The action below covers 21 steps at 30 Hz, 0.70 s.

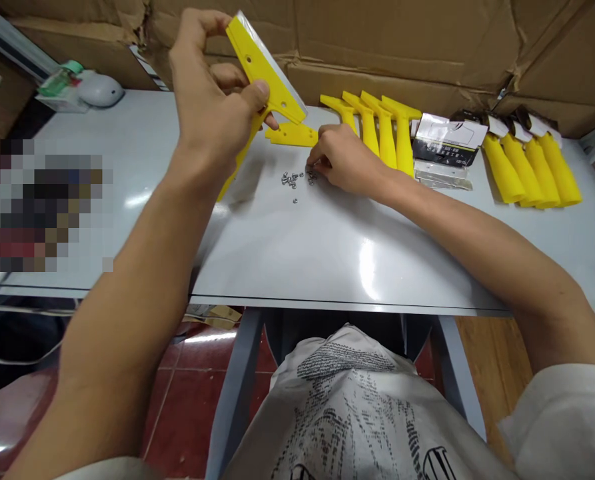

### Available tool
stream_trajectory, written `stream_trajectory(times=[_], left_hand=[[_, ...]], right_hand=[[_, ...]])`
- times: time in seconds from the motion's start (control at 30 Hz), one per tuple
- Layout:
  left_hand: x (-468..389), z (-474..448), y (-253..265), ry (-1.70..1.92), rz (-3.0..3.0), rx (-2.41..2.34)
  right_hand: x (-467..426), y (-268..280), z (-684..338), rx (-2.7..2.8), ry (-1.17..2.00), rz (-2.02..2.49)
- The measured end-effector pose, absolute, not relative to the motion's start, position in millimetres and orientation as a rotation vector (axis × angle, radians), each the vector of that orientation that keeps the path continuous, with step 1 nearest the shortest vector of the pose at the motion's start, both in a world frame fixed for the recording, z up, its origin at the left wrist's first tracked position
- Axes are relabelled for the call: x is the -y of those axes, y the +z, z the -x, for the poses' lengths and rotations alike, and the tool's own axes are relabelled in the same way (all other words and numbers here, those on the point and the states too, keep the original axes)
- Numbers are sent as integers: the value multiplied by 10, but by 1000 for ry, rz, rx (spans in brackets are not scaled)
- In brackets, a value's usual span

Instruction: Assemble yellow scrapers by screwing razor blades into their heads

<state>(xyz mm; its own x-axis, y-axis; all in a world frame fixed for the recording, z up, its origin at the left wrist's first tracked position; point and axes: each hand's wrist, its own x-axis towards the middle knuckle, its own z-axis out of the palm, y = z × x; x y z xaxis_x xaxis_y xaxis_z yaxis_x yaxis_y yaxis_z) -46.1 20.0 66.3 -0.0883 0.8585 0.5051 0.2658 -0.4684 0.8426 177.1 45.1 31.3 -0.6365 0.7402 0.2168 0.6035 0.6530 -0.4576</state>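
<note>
My left hand (217,100) grips a yellow scraper (264,70) raised above the table, its wide head tilted, with a metal blade along the upper edge and two holes in the face. The scraper's handle runs down behind my palm. My right hand (347,157) is down on the table with thumb and fingers pinched together at the edge of a small heap of metal screws (292,180). What sits between those fingertips is too small to make out. Just behind the screws lies a flat yellow head piece (292,135) with holes.
Several yellow scraper handles (387,137) lie in a row right of centre. Beside them are a black-and-white package (447,137) and flat metal blades (442,177). Packaged yellow scrapers (532,170) lie farther right. Cardboard (402,40) stands along the back; a white rounded object (100,89) sits back left.
</note>
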Motion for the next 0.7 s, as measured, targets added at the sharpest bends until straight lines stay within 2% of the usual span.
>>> stream_trajectory(times=[0.1,0.2,0.27,0.37,0.43,0.57,0.63,0.7], left_hand=[[-209,456,654,1577,-1706,-1249],[-182,441,664,1574,-1694,-1264],[-152,425,681,1587,-1670,-1258],[-107,402,715,1587,-1643,-1251],[-90,399,730,1563,-1626,-1265],[-141,452,693,1538,-1650,-1314],[-197,492,656,1524,-1700,-1330],[-228,512,638,1523,-1721,-1334]], right_hand=[[-431,234,-1735,2489,463,1115],[-360,330,-1733,2361,628,1149],[-296,472,-1758,2153,921,1172],[-210,702,-1815,1710,1523,1102],[-170,806,-1838,1538,1723,1032],[-101,837,-1779,1627,1688,1072],[-58,780,-1709,1927,1449,1101],[-13,687,-1638,2274,1069,1086]])
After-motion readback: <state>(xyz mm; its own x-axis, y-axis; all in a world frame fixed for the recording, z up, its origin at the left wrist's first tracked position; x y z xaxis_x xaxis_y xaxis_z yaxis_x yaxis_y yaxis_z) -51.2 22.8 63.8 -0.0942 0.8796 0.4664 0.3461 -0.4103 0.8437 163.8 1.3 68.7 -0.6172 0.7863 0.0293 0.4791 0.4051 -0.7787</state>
